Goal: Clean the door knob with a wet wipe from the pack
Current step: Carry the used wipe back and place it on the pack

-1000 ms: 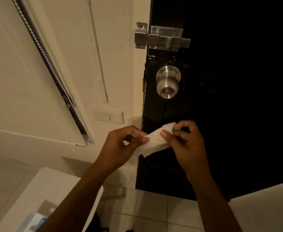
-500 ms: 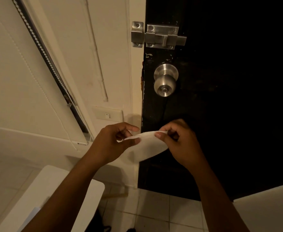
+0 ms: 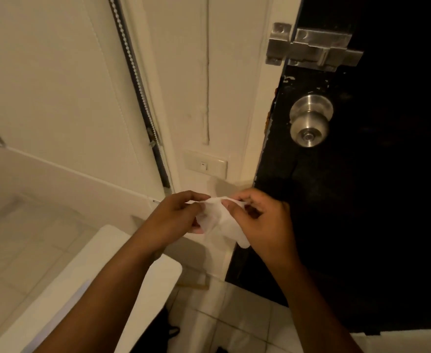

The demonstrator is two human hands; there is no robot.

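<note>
My hands have drifted left off the door, wet wipe [image 3: 220, 220] now more bunched. Left hand [image 3: 176, 220] and right hand [image 3: 262, 225] each pinch an edge, gathering a pad. Door knob [image 3: 309, 121] waits up right, untouched.

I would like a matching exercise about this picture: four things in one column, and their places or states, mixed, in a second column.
Things:
1. wet wipe
2. door knob
3. sliding bolt
4. wall switch

Places or states:
A. on the pale wall, left of the door edge
B. held between both hands
C. on the dark door, untouched
D. above the knob, across door and frame

Pairs: 1-B, 2-C, 3-D, 4-A
</note>
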